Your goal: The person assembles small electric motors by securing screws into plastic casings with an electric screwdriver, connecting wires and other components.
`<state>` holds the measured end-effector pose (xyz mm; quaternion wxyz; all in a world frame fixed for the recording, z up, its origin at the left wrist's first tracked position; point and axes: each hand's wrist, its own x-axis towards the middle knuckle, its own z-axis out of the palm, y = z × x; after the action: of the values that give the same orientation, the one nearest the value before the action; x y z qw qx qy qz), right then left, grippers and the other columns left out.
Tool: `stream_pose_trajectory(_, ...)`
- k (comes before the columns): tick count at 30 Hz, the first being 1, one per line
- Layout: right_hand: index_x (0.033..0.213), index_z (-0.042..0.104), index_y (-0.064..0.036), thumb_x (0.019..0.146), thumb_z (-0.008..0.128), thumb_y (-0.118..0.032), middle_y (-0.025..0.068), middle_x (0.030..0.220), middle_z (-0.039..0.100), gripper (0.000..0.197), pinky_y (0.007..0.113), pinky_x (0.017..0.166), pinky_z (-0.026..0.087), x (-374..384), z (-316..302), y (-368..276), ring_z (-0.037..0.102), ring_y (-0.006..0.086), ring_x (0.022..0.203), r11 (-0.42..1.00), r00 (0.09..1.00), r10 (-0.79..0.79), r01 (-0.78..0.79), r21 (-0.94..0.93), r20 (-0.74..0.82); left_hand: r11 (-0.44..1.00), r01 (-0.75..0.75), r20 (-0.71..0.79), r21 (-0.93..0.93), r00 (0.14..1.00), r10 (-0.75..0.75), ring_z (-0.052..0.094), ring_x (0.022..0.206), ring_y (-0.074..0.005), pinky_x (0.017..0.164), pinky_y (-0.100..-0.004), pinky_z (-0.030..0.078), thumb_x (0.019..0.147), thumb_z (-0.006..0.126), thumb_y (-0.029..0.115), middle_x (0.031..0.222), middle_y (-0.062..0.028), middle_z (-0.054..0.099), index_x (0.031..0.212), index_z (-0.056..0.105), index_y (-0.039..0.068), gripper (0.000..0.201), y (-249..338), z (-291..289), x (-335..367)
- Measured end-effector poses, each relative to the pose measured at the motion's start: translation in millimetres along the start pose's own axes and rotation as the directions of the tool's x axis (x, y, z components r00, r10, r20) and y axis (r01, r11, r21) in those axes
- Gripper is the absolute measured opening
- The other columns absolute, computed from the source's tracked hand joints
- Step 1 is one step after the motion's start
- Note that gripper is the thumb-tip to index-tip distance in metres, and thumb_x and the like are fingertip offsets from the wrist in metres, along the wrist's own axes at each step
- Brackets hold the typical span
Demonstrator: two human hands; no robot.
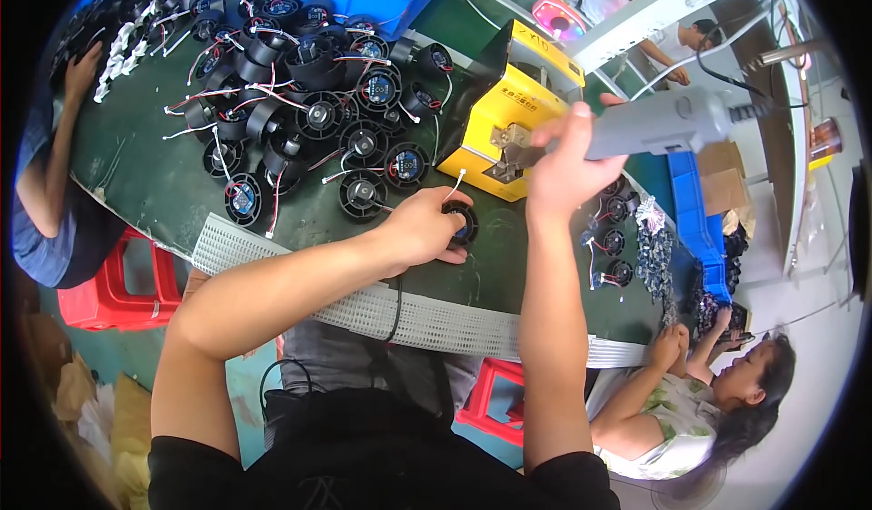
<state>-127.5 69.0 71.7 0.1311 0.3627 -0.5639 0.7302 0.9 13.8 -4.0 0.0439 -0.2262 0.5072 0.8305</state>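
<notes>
Black fan (468, 224), centre of the frame, grasped in the curled fingers of the nearer left hand (420, 227), lies below and left of the right hand (568, 163), clenched round a grey driver (658, 125) whose long axis slopes gently down leftward toward the yellow box (484, 139).

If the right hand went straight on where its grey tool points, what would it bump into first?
Probably the metal fitting on the yellow box: the grey tool in the right hand would meet it first, though depth is unclear here.
</notes>
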Motion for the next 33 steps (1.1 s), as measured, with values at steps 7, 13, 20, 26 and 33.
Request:
stream_pose_trajectory(7,0.116,0.043,0.0012,0.089,0.059,-0.001,0.0050,0.065,0.053,0.031,0.027,0.048,0.044,-6.7,3.6,-3.0,0.051,0.0111,0.048,0.999,0.997,0.040,-0.041,0.018,0.072,1.000,-0.009,-0.016,-0.026,1.000,0.009,0.067,0.082,-0.0253,0.076,-0.0341,0.062,0.096,0.047,0.003,0.109,-0.0137,0.055,0.128,0.048,-0.003,0.033,1.4,0.3,-1.5)
stream_pose_trajectory(13,0.123,0.039,-0.0004,0.093,0.051,-0.005,0.0048,0.061,0.046,0.033,0.029,0.046,0.042,-29.2,-7.4,-17.4,0.047,0.0135,0.046,0.957,0.981,0.190,-0.193,0.218,0.033,1.000,-0.006,-0.028,-0.029,1.000,0.005,0.067,0.082,-0.0264,0.076,-0.0339,0.062,0.096,0.046,0.002,0.109,-0.0138,0.055,0.127,0.049,-0.001,0.032,0.8,-0.8,-0.2)
stream_pose_trajectory(20,0.125,0.038,-0.0034,0.095,0.048,-0.010,0.0047,0.062,0.043,0.032,0.031,0.045,0.041,-58.9,-8.8,-32.9,0.044,0.0146,0.045,0.936,0.965,0.261,-0.262,0.234,0.036,0.999,-0.007,-0.031,-0.040,1.000,0.006,0.067,0.084,-0.0262,0.077,-0.0351,0.061,0.096,0.047,0.003,0.107,-0.0136,0.055,0.126,0.049,-0.001,0.030,3.7,1.6,-2.3)
stream_pose_trajectory(26,0.126,0.037,-0.0031,0.095,0.048,-0.010,0.0046,0.061,0.043,0.034,0.031,0.045,0.041,-64.5,-11.6,-26.2,0.045,0.0144,0.045,0.924,0.955,0.284,-0.297,0.239,0.087,0.998,-0.024,-0.043,-0.057,0.999,0.021,0.067,0.080,-0.0244,0.072,-0.0336,0.061,0.094,0.048,0.004,0.108,-0.0167,0.058,0.126,0.050,-0.002,0.032,0.3,1.6,-1.0)
stream_pose_trajectory(33,0.125,0.036,-0.0012,0.094,0.050,-0.008,0.0052,0.062,0.045,0.035,0.031,0.045,0.042,-69.3,-8.2,-22.2,0.046,0.0146,0.046,0.934,0.960,0.261,-0.277,0.224,0.099,0.997,-0.044,-0.056,-0.062,0.998,0.041,0.067,0.079,-0.0240,0.072,-0.0340,0.061,0.094,0.048,0.004,0.108,-0.0167,0.058,0.125,0.050,-0.003,0.032,-0.5,0.6,-2.3)
